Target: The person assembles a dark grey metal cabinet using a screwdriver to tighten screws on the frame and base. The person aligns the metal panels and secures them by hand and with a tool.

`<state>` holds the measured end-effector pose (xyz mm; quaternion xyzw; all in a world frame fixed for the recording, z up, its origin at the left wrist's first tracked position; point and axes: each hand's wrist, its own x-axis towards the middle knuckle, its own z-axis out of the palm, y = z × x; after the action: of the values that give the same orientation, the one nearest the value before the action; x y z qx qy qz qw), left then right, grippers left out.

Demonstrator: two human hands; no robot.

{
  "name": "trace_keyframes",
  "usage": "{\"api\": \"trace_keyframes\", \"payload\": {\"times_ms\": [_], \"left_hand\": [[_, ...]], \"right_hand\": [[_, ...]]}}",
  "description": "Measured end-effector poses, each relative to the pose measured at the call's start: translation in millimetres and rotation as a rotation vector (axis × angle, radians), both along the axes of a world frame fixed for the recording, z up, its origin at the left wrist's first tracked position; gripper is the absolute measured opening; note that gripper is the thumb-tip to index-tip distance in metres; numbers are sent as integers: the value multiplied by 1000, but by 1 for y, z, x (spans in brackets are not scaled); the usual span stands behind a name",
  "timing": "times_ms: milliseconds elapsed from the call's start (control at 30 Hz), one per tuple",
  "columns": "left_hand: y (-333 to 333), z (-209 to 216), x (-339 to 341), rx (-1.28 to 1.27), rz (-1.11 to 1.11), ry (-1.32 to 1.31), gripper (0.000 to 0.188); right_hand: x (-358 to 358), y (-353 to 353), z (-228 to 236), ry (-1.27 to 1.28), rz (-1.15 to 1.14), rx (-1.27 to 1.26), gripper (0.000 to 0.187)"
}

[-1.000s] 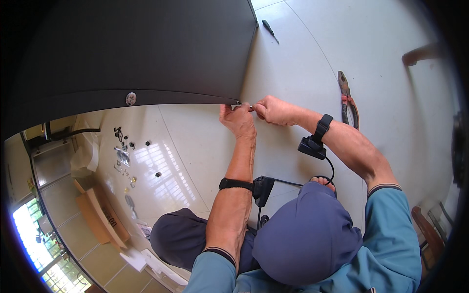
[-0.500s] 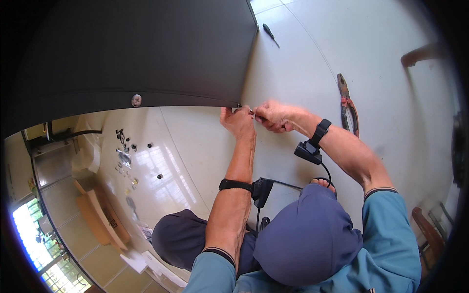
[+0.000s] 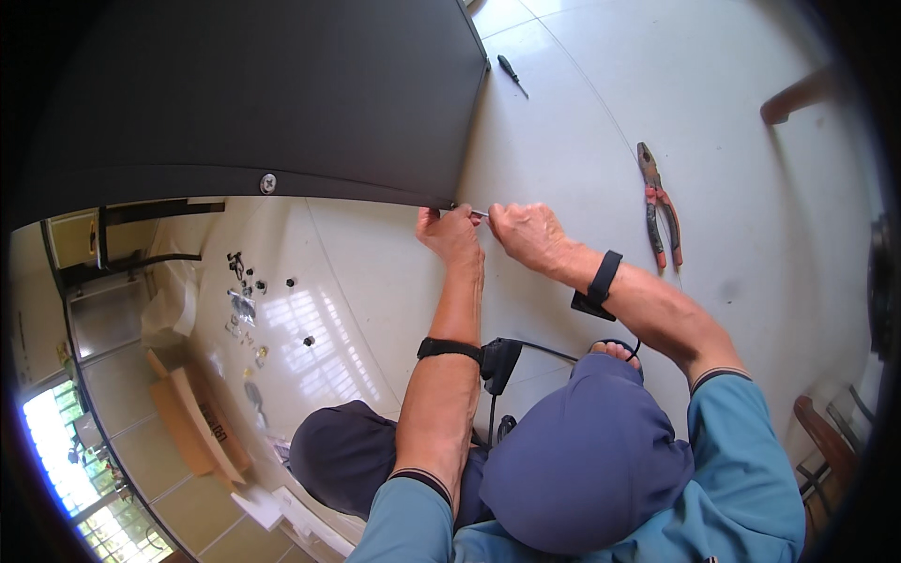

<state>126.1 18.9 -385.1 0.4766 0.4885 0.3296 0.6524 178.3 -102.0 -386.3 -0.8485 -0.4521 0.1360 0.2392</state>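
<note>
A large dark grey panel-sided unit (image 3: 253, 84) fills the upper left, with a cross-slot round metal fitting (image 3: 268, 183) on its near edge. At its near right corner, the fingers of my left hand (image 3: 452, 235) are pinched together; what they grip is hidden. My right hand (image 3: 527, 235), just to the right, is closed round a tool whose handle is hidden. Only the thin metal shaft (image 3: 480, 214) of that tool shows, running between my hands toward the corner.
Pliers with red and black handles (image 3: 660, 206) lie on the pale floor (image 3: 582, 141) at right; a black screwdriver (image 3: 511, 75) lies farther off. Small black parts (image 3: 309, 342) and bags are scattered at left, near an open cardboard box (image 3: 202, 422). A wooden leg (image 3: 798, 98) stands far right.
My right hand has turned over, its back now facing up, and the metal shaft shows more clearly. My left hand stays at the corner. The whole view has shifted slightly.
</note>
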Motion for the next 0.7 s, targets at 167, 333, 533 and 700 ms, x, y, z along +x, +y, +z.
{"api": "trace_keyframes", "payload": {"times_ms": [167, 333, 533, 700], "left_hand": [[-9, 3, 2, 53, -20, -39, 35], [0, 1, -5, 62, -49, -82, 35], [-3, 5, -2, 36, -62, -55, 34], [-2, 1, -4, 41, -67, -39, 38]], "right_hand": [[7, 2, -6, 88, 65, 42, 17], [1, 6, 14, 7, 137, 1, 16], [14, 3, 6, 36, 176, -14, 12], [17, 7, 10, 104, 183, -78, 13]]}}
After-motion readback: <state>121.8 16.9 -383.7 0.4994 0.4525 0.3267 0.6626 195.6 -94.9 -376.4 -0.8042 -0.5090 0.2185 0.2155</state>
